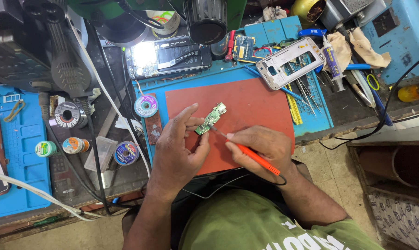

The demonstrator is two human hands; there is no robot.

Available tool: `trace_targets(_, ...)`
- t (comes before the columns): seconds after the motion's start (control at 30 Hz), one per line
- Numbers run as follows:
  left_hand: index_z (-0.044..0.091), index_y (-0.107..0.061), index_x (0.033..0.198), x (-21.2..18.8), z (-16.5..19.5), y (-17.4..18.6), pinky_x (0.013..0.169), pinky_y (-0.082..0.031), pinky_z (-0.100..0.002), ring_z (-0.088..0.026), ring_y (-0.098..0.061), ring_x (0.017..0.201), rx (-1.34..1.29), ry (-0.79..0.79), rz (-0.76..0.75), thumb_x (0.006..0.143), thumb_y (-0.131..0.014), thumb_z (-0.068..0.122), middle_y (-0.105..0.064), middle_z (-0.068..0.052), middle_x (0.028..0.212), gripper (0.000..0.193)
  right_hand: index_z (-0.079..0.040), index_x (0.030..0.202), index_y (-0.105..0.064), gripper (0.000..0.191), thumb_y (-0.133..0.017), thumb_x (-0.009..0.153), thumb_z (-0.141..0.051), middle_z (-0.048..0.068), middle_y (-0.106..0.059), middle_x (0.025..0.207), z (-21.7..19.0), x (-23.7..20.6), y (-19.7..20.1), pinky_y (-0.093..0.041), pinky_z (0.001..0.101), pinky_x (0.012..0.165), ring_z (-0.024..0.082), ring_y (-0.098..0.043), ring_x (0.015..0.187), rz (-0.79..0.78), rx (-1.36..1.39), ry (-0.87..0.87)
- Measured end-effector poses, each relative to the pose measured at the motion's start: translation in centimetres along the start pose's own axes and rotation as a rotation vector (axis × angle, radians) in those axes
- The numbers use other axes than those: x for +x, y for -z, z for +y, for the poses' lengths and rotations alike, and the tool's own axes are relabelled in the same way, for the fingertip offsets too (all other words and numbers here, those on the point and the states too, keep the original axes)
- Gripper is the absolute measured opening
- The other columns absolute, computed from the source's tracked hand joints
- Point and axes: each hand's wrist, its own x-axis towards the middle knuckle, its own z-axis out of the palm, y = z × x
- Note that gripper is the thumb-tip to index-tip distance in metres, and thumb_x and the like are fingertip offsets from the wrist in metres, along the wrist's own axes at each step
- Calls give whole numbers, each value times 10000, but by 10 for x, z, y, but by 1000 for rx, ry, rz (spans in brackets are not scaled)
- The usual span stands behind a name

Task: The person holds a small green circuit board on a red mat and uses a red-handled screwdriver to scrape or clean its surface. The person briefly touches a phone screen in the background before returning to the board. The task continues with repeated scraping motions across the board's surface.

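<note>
The small green board (211, 118) lies on the red mat (246, 99), pinched at its edges by the left hand (179, 146). At four o'clock, the right hand (260, 148) grips the orange iron (246, 150), tip touching the board. It looks light, stiff and fragile: best held by the rim.

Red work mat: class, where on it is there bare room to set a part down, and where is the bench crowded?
The red work mat is bare between the small green circuit board and its right edge. It is crowded nearer the worker, where the left hand and right hand with the orange soldering iron cover it. The white phone frame and tweezers fill the blue mat.
</note>
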Motion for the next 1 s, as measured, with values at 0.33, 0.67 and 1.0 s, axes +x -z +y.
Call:
trace_targets(0.33, 56, -505, 1427, 0, 0, 0, 803, -585, -317, -192, -729, 981, 9, -14, 5, 847, -778, 43, -728, -98, 1131, 641, -30, 1007, -746, 191, -822, 832, -24, 96, -756, 896, -2, 2, 1, -585, 291, 669, 193, -745, 763, 8, -1, -2)
trace_targets(0.67, 60, -510, 1421, 0, 0, 0, 799, -580, -318, -188, -732, 969, 6, 5, 3, 845, -775, 42, -732, -98, 1117, 634, -24, 1004, -748, 191, -821, 827, -27, 97, -753, 869, -1, -1, -1, -575, 281, 643, 180, -737, 727, 47, 20, -61)
trace_targets(1.0, 54, -513, 1422, -1, -1, 0, 802, -581, -322, -190, -723, 967, 6, 12, -1, 840, -775, 43, -727, -101, 1115, 639, -24, 991, -748, 181, -818, 824, -28, 98, -753, 871, -3, -3, 0, -580, 292, 650, 188, -737, 728, 60, -4, -69)
